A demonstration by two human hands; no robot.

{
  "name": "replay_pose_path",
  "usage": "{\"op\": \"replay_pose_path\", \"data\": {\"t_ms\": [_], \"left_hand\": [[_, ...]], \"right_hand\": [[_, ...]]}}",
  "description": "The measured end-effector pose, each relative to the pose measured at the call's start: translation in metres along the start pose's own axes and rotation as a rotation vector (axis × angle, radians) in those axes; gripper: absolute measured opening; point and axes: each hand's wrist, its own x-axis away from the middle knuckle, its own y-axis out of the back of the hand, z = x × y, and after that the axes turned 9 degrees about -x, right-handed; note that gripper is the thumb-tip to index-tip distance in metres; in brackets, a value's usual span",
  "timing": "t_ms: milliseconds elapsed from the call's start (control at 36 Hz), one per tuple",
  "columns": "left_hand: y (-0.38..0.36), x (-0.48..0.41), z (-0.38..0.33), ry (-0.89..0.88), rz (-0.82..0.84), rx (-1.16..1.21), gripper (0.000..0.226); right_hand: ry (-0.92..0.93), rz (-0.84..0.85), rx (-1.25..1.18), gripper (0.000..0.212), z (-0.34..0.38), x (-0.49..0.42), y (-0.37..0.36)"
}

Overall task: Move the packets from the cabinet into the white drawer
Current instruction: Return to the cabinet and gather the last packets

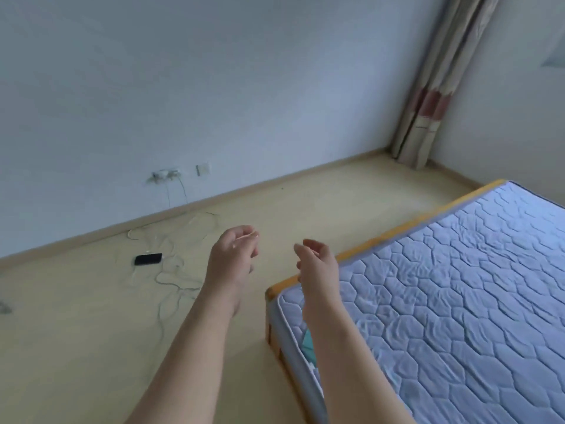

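Note:
No packets, cabinet or white drawer show in the head view. My left hand (234,255) is held out over the floor, fingers loosely curled and apart, holding nothing. My right hand (316,260) is raised beside it, just above the near corner of the bed, fingers also apart and empty. Both forearms reach up from the bottom of the frame.
A bare quilted blue mattress (458,286) on a wooden frame fills the right side. A black phone (148,259) and loose white cables (171,270) lie on the beige floor left of my hands, near a wall socket (165,174). A curtain (434,96) hangs in the far corner.

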Motion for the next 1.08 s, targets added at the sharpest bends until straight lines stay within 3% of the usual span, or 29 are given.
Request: {"op": "replay_pose_path", "data": {"t_ms": [222,611,889,1083], "left_hand": [[-0.001,-0.141,-0.012,0.072,-0.078,0.029,0.014],[-0.062,-0.474,-0.082,-0.005,0.154,-0.086,0.013],[-0.178,-0.633,-0.125,0.005,0.378,-0.135,0.012],[-0.302,-0.755,-0.176,-0.055,0.439,-0.127,0.010]], "right_hand": [[-0.027,0.069,0.018,0.019,0.007,-0.118,-0.077],[-0.009,-0.107,-0.124,0.018,0.052,-0.402,-0.231],[0.011,-0.317,-0.207,0.016,0.100,-0.578,-0.233],[0.084,-0.348,-0.238,0.019,0.171,-0.736,-0.209]]}}
